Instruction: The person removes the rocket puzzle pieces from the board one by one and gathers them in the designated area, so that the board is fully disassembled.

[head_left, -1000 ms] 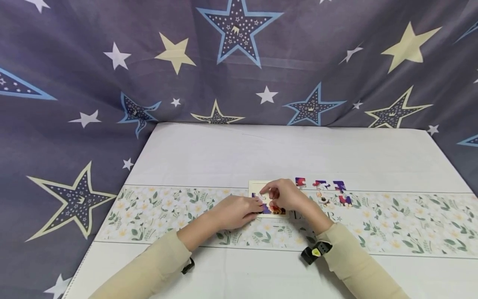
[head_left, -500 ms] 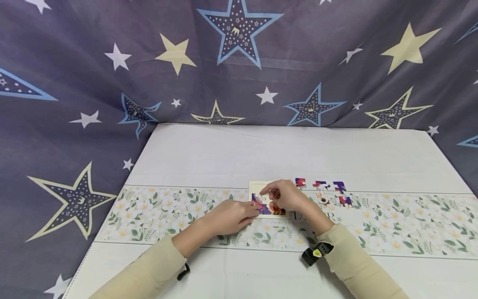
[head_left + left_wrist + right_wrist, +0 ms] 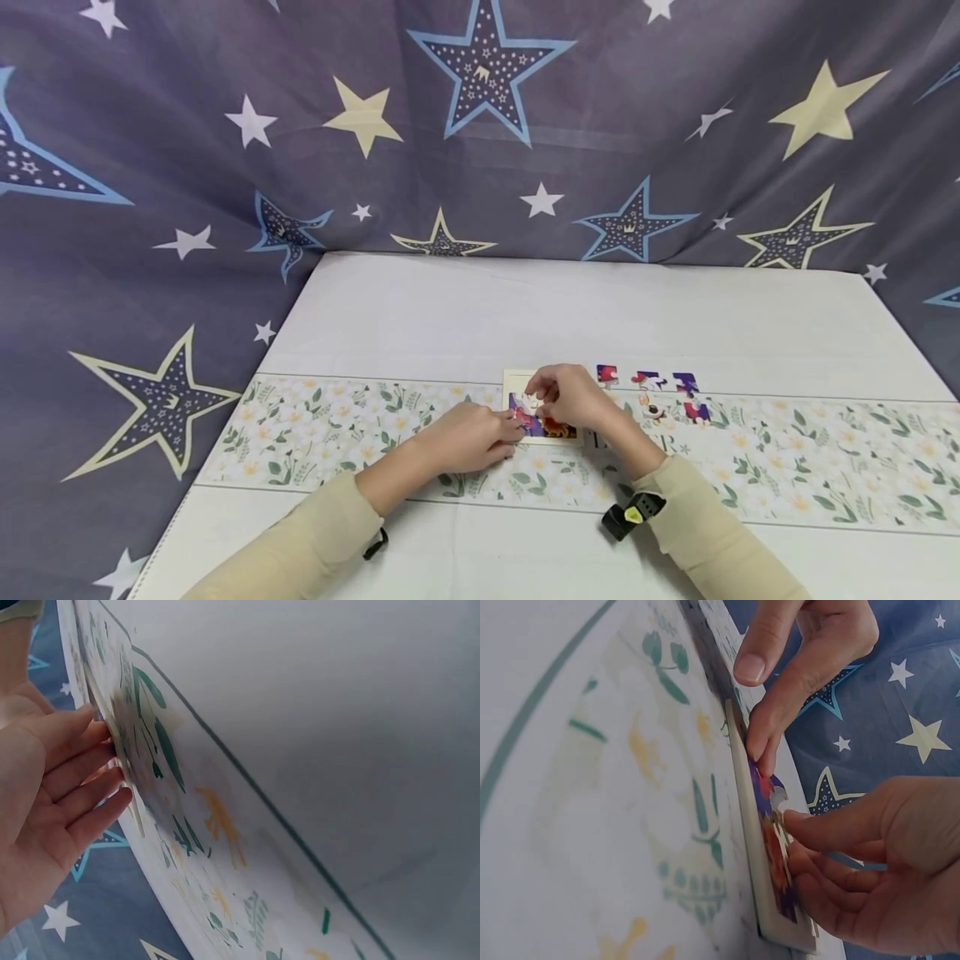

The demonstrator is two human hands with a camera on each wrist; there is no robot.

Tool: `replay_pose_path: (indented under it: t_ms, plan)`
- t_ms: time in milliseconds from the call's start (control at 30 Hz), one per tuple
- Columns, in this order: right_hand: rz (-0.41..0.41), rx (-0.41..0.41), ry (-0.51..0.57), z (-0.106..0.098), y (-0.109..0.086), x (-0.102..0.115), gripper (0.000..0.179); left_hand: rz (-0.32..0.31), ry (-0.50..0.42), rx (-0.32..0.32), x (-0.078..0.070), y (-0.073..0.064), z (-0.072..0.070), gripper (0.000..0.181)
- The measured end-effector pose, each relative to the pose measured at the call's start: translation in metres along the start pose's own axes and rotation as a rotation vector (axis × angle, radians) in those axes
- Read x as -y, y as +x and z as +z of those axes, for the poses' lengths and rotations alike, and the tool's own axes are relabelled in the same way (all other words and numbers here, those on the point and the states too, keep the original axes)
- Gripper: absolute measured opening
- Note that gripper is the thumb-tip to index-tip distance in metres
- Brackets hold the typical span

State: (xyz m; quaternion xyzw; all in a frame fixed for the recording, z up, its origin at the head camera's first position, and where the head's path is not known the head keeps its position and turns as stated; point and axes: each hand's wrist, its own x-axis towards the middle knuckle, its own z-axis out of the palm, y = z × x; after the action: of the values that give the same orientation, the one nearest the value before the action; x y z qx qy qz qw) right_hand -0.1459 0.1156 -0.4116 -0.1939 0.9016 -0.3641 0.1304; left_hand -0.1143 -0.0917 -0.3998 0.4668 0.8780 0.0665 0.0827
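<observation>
A small cream puzzle tray (image 3: 513, 375) lies mid-table, its lower part filled with purple, red and orange jigsaw pieces. From the left, my left hand (image 3: 467, 437) reaches across its near side, index fingertip down on a red-and-purple piece. The right wrist view shows that left index finger (image 3: 784, 705) extended and the thumb apart. My right hand (image 3: 576, 398) is over the tray's right half, thumb and index fingertip on either side of a pale jigsaw piece (image 3: 778, 793), pinching it at the tray surface. Its other fingers are bent against the tray edge.
Several loose jigsaw pieces lie right of the tray, among them a red one (image 3: 607, 374), a purple one (image 3: 685, 382) and a red-purple one (image 3: 696, 410). A floral band (image 3: 337, 433) crosses the white table (image 3: 420, 308). A star-patterned curtain (image 3: 420, 167) stands behind.
My left fingers have drawn back slightly from the pieces, showing more of the red-and-purple one, and the index finger now points onto it. The right hand barely moves. The head view has shifted slightly.
</observation>
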Motion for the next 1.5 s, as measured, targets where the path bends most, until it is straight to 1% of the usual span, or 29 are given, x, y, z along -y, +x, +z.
replay_pose_path:
  t_ms: [167,367,633,933,1167,1300,1500]
  plan:
    - [0.028,-0.018,0.044,0.001,0.001,0.005,0.012,0.005,-0.016,-0.015,0.001,-0.002,0.001,0.029]
    - [0.013,-0.06,0.05,0.004,0.002,0.003,0.006,0.013,-0.037,-0.019,0.003,-0.002,0.001,0.029]
    - [0.039,-0.116,0.096,0.006,0.002,0.006,0.006,0.001,-0.062,-0.023,0.002,-0.003,-0.002,0.03]
    - [0.069,-0.155,0.099,0.008,-0.001,0.007,0.007,0.005,-0.061,-0.024,0.002,-0.003,0.0,0.03]
    - [0.12,-0.188,0.126,0.001,-0.004,0.002,0.007,0.004,-0.067,-0.018,0.001,-0.002,0.001,0.029]
    - [0.128,-0.207,0.134,-0.006,-0.007,-0.002,0.008,-0.002,-0.063,-0.014,0.002,-0.002,0.002,0.03]
    - [0.134,-0.203,0.146,-0.015,-0.014,-0.012,0.009,-0.011,-0.057,-0.005,0.002,-0.002,0.002,0.031]
